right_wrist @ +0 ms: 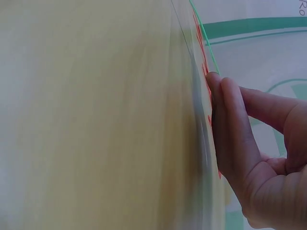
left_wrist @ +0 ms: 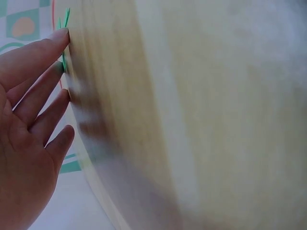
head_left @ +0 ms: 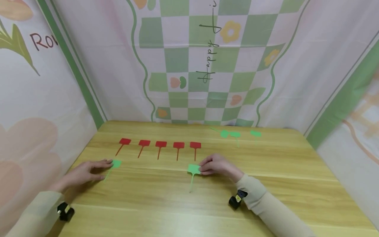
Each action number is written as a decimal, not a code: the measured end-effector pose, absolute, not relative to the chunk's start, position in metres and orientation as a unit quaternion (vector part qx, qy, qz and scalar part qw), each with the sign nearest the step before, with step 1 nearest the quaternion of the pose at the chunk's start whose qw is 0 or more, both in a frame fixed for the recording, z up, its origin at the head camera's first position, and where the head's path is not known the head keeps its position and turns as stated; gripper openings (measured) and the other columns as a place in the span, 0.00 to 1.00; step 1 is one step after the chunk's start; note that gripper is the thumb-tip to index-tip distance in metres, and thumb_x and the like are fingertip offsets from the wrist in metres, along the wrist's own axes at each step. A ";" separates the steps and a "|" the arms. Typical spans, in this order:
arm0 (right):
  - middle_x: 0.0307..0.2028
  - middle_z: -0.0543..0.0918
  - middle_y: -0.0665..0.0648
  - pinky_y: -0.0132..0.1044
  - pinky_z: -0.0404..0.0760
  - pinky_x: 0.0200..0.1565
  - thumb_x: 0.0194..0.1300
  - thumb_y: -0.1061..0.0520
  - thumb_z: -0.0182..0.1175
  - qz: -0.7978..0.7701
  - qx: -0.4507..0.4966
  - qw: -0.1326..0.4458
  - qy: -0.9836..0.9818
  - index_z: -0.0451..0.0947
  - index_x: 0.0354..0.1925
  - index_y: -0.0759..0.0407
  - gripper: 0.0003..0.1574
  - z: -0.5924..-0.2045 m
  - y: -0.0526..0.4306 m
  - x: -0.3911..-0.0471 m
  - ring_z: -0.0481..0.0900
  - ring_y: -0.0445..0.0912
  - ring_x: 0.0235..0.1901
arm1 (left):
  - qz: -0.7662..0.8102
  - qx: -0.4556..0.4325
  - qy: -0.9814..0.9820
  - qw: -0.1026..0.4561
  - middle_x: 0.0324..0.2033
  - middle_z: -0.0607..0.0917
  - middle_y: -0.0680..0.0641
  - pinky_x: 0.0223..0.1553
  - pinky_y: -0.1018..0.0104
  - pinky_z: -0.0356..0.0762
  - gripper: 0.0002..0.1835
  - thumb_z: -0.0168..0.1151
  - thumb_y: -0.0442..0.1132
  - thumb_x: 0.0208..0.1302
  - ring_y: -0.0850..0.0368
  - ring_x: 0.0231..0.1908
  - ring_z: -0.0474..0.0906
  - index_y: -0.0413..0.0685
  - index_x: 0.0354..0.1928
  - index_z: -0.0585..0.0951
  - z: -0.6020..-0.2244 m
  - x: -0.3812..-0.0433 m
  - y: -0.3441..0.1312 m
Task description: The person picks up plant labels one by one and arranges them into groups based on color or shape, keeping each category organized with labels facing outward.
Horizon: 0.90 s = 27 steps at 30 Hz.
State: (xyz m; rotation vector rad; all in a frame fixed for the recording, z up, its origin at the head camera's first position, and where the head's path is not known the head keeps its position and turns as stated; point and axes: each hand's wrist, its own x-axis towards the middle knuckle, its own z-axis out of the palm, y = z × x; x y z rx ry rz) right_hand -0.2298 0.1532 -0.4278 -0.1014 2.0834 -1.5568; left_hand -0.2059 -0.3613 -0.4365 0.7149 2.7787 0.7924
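My right hand pinches the right edge of a green T-shaped plant label, whose thin stem points toward me. In the right wrist view, the thumb and fingers of that hand come together at a thin green edge. At the left, my left hand touches another green plant label with its fingertips, its fingers nearly straight. The left wrist view shows this hand with spread fingers. Beyond both hands lies a row of several red plant labels, stems toward me.
Three more green plant labels lie near the back edge of the wooden table, right of centre. A patterned cloth hangs behind the table and along both sides. Each wrist carries a small black camera.
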 end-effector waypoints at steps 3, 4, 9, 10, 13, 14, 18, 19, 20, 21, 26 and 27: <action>0.35 0.84 0.62 0.36 0.84 0.40 0.60 0.68 0.61 -0.572 -0.043 0.267 0.774 0.76 0.47 0.77 0.17 -0.428 0.144 -0.231 0.86 0.44 0.33 | 0.263 0.241 0.930 0.081 0.65 0.71 0.44 0.59 0.38 0.57 0.28 0.66 0.51 0.56 0.35 0.64 0.61 0.51 0.59 0.77 -0.439 -0.207 -0.363; 0.35 0.84 0.62 0.36 0.84 0.40 0.60 0.67 0.61 -0.569 -0.046 0.268 0.776 0.76 0.47 0.77 0.17 -0.428 0.141 -0.231 0.86 0.43 0.32 | 0.261 0.240 0.932 0.078 0.65 0.71 0.44 0.60 0.40 0.57 0.28 0.66 0.51 0.56 0.36 0.65 0.62 0.52 0.59 0.77 -0.440 -0.207 -0.363; 0.36 0.84 0.62 0.36 0.84 0.40 0.61 0.66 0.61 -0.568 -0.055 0.268 0.776 0.76 0.47 0.76 0.16 -0.426 0.127 -0.232 0.85 0.43 0.32 | 0.257 0.232 0.935 0.077 0.65 0.71 0.48 0.61 0.43 0.58 0.28 0.66 0.52 0.55 0.40 0.65 0.62 0.54 0.59 0.77 -0.444 -0.210 -0.365; 0.36 0.84 0.62 0.35 0.84 0.40 0.61 0.66 0.61 -0.568 -0.057 0.268 0.776 0.77 0.46 0.76 0.16 -0.427 0.124 -0.232 0.85 0.43 0.32 | 0.261 0.230 0.934 0.077 0.65 0.71 0.48 0.61 0.43 0.58 0.28 0.67 0.52 0.55 0.40 0.65 0.62 0.55 0.59 0.77 -0.445 -0.210 -0.366; 0.36 0.84 0.62 0.35 0.84 0.40 0.60 0.67 0.61 -0.573 -0.054 0.265 0.774 0.77 0.45 0.75 0.15 -0.427 0.115 -0.234 0.85 0.43 0.32 | 0.278 0.235 0.928 0.084 0.65 0.70 0.45 0.61 0.38 0.57 0.29 0.67 0.51 0.55 0.36 0.65 0.60 0.53 0.59 0.77 -0.444 -0.211 -0.367; 0.35 0.85 0.62 0.35 0.84 0.39 0.59 0.67 0.62 -0.570 -0.055 0.262 0.777 0.78 0.45 0.74 0.15 -0.427 0.111 -0.234 0.85 0.43 0.31 | 0.285 0.235 0.925 0.086 0.65 0.70 0.44 0.61 0.36 0.56 0.29 0.67 0.51 0.55 0.35 0.65 0.60 0.52 0.59 0.77 -0.444 -0.210 -0.367; 0.34 0.85 0.61 0.35 0.85 0.38 0.58 0.65 0.64 -0.562 -0.060 0.258 0.784 0.80 0.43 0.72 0.14 -0.429 0.096 -0.235 0.86 0.43 0.31 | 0.296 0.238 0.920 0.091 0.65 0.69 0.41 0.60 0.31 0.55 0.29 0.67 0.50 0.55 0.32 0.65 0.59 0.50 0.59 0.77 -0.441 -0.209 -0.366; 0.34 0.86 0.61 0.35 0.85 0.38 0.58 0.65 0.64 -0.560 -0.061 0.258 0.785 0.80 0.42 0.71 0.13 -0.430 0.092 -0.236 0.86 0.43 0.31 | 0.297 0.238 0.920 0.091 0.66 0.69 0.41 0.60 0.31 0.55 0.29 0.67 0.50 0.56 0.32 0.65 0.59 0.50 0.59 0.77 -0.440 -0.208 -0.366; 0.34 0.86 0.61 0.36 0.85 0.38 0.58 0.65 0.64 -0.560 -0.062 0.258 0.785 0.81 0.42 0.72 0.13 -0.431 0.089 -0.236 0.86 0.43 0.30 | 0.295 0.238 0.921 0.089 0.65 0.69 0.42 0.60 0.32 0.56 0.28 0.67 0.50 0.55 0.33 0.65 0.59 0.50 0.59 0.77 -0.440 -0.208 -0.366; 0.34 0.86 0.61 0.36 0.85 0.38 0.58 0.66 0.64 -0.561 -0.061 0.260 0.784 0.81 0.42 0.72 0.13 -0.431 0.085 -0.236 0.86 0.43 0.30 | 0.293 0.239 0.922 0.088 0.65 0.69 0.42 0.60 0.32 0.56 0.28 0.67 0.50 0.56 0.33 0.65 0.60 0.50 0.59 0.77 -0.440 -0.208 -0.365; 0.34 0.86 0.62 0.36 0.85 0.37 0.58 0.67 0.64 -0.572 -0.053 0.270 0.773 0.80 0.43 0.73 0.13 -0.434 0.068 -0.237 0.87 0.45 0.31 | 0.278 0.243 0.926 0.080 0.65 0.70 0.43 0.60 0.36 0.58 0.28 0.67 0.50 0.55 0.35 0.64 0.61 0.51 0.59 0.77 -0.440 -0.209 -0.364; 0.34 0.86 0.62 0.36 0.85 0.37 0.58 0.67 0.64 -0.572 -0.051 0.272 0.772 0.80 0.43 0.72 0.13 -0.435 0.065 -0.236 0.87 0.45 0.31 | 0.277 0.245 0.926 0.081 0.65 0.70 0.43 0.60 0.37 0.58 0.28 0.67 0.50 0.55 0.34 0.64 0.61 0.50 0.59 0.77 -0.440 -0.209 -0.365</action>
